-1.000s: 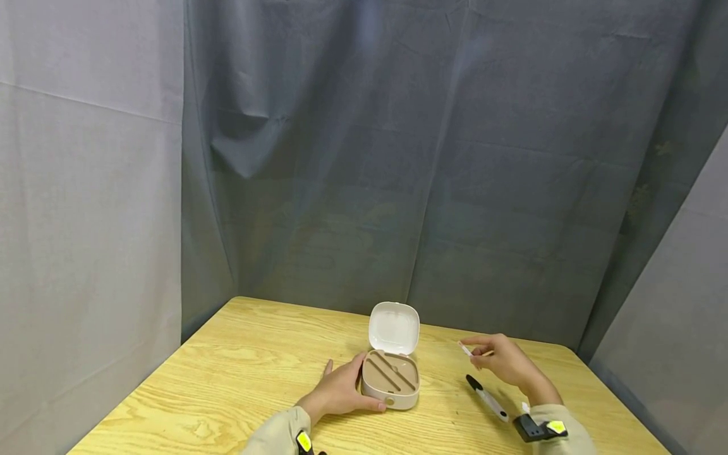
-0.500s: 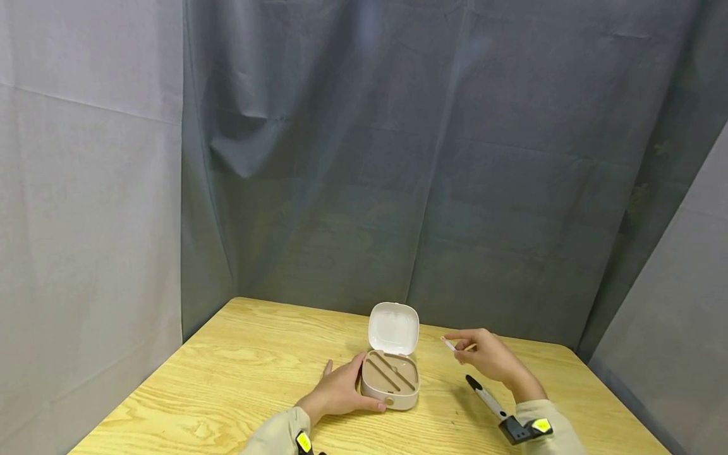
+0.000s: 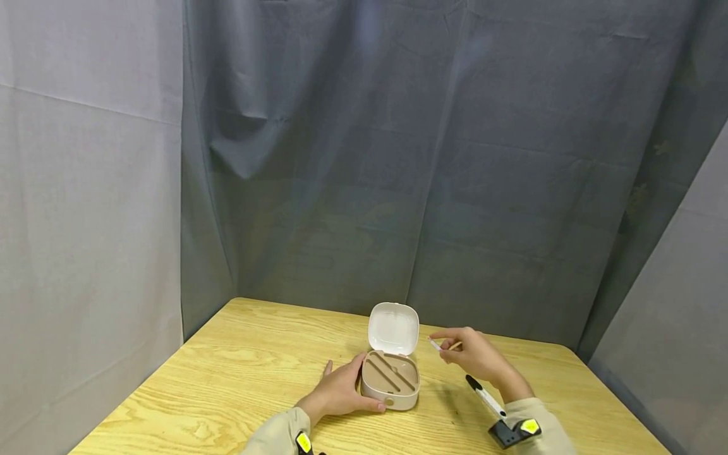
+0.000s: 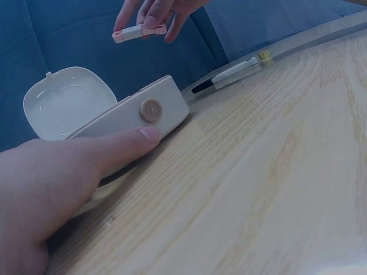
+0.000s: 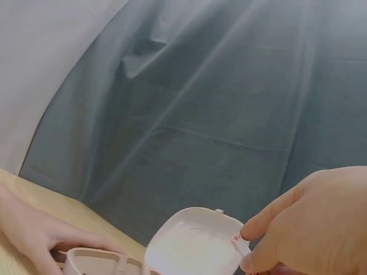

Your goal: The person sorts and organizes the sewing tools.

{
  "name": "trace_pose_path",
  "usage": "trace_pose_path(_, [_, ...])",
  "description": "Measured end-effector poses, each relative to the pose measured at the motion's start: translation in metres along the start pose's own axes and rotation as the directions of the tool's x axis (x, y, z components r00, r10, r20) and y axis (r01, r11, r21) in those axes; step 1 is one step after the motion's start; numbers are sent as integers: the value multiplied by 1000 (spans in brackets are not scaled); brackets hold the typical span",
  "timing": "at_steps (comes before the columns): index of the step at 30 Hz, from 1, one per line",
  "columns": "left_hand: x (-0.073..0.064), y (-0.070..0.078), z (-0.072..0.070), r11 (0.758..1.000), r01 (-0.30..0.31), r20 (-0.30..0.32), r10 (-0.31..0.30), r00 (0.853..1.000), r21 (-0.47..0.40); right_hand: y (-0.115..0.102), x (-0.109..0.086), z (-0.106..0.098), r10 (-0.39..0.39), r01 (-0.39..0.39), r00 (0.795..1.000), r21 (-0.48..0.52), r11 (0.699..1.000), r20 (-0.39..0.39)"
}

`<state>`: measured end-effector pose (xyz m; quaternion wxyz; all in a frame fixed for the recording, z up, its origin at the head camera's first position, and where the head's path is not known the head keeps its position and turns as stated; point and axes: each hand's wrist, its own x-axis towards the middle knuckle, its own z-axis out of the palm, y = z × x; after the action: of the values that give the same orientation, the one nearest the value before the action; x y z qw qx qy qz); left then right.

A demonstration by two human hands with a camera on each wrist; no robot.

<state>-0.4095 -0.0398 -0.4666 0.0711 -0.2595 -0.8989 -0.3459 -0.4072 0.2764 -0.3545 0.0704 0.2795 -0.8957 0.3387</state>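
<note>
A small off-white box (image 3: 390, 400) stands on the table with its lid (image 3: 394, 328) raised at the back. Its tan inner tray (image 3: 392, 371) has two diagonal slots. My left hand (image 3: 343, 387) holds the box by its left side, the thumb lying along the front below a round tan button (image 4: 151, 110). To the right of the lid, above the table, my right hand (image 3: 474, 355) pinches a small folded tape measure (image 4: 139, 32), white with reddish marks, between thumb and fingers. In the right wrist view the tape measure (image 5: 241, 245) overlaps the lid's edge.
A white pen-like tool (image 3: 485, 399) with a black tip lies on the wooden table (image 3: 216, 379) under my right forearm. Beyond it, in the left wrist view, is a small yellow patterned thing (image 4: 265, 56). Grey curtains (image 3: 318, 189) close off the back and sides.
My right hand has moved left with the tape measure, coming nearer the open lid. The left hand and the box have stayed in place.
</note>
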Motion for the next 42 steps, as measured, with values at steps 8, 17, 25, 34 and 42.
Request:
trace_pose_path(8, [1,-1,1,1000,4,11,-4,1000,1,-11,7,14,-64,64,998,1,998,20])
trace_pose_path(17, [2,-3,1,999,7,-1,-7,1000,34,-25,15,34,-111,111,994,-76,991,8])
trace_pose_path(25, [1,1,-1,999,-12,-9,12,1000,31,-39,22,61,-168,168,986,-156,973,14])
trace_pose_path(34, [4,-2,1,1000,-4,0,4,1000,29,-42,28,86,-226,223,974,-219,950,12])
trace_pose_path(42, [2,-3,0,999,6,5,-7,1000,43,-46,32,101,-321,309,947,-256,916,-6])
